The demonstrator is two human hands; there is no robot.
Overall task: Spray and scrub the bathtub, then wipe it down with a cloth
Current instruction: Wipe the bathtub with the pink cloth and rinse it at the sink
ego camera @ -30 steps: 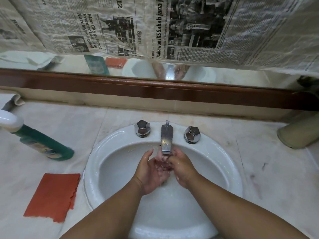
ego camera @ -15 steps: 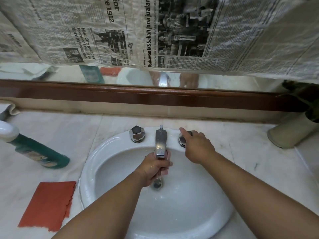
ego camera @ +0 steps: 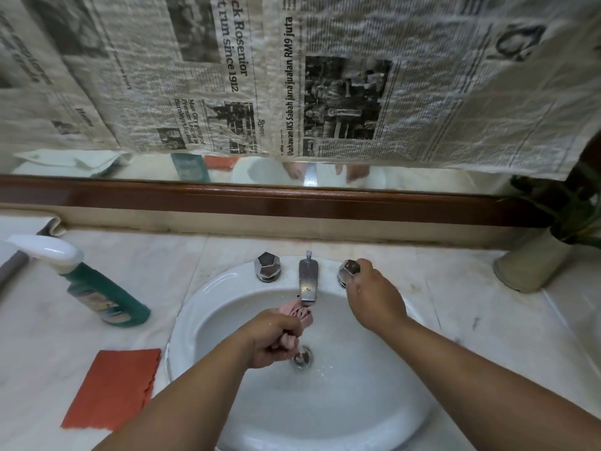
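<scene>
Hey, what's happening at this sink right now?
A person is at a white sink. Their left grip holds a pinkish wad, perhaps a cloth, just under the spout, above the drain. Their right grip is curled round the right tap knob. Whether water runs is hard to tell. A green spray bottle lies on the counter to the left, with an orange cloth flat nearer the person.

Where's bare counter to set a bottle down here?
Free: marble counter right of the white sink basin, up to the beige plant pot; also the strip below the brown wooden mirror frame. Crowded: left side, with green spray bottle and orange cloth; right hand grips the right chrome tap knob.
</scene>
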